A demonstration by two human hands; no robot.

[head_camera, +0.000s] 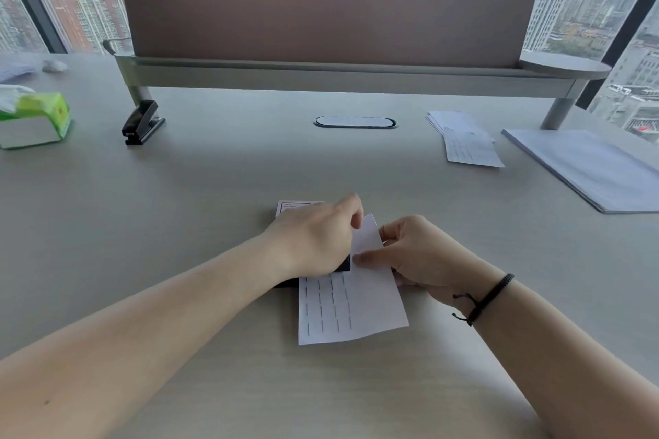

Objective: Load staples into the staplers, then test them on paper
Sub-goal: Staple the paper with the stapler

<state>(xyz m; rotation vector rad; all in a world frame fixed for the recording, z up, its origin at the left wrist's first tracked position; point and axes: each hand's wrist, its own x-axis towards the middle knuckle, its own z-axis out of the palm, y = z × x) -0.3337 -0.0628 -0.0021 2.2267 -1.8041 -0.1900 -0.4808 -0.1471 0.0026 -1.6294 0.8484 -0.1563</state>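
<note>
White paper slip [351,299] pinched by right hand [417,257] needs steadying while left hand [313,242], fingers curled down, presses the mostly hidden black stapler [344,265] squarely.

A green tissue pack [35,119] sits at the desk's [214,167] left edge. A brown divider screen [328,3] stands along the far edge, above an oval cable port [355,122]. What may be crumpled paper [54,65] lies in the far left corner.
</note>
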